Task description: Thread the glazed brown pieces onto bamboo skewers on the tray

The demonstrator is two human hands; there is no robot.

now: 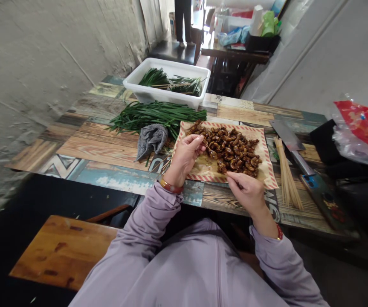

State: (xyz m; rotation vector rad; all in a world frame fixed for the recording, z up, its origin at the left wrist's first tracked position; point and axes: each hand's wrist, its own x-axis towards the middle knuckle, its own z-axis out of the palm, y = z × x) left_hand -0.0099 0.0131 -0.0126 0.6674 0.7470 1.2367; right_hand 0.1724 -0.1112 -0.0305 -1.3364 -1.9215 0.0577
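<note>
My left hand (188,154) is closed in a pinch over the left side of a heap of glossy, dark brown, curled food pieces (236,147). What its fingertips grip is too small to make out. Thin sticks (164,165) show beside that wrist; whether they are held or lying there I cannot tell. Lower right, my right hand (247,189) pinches at the near edge of the heap, its fingertips against a brown food piece (222,166). Under the heap lies a paper sheet (270,172) with a red-striped border.
Long green chives (158,115) and a grey cloth (152,138) lie left of the paper. Behind is a white tub (167,96) holding greens and sticks. Bamboo skewers (288,179), a cleaver (291,140) and a phone (311,181) lie right. A person's legs (183,21) show far back.
</note>
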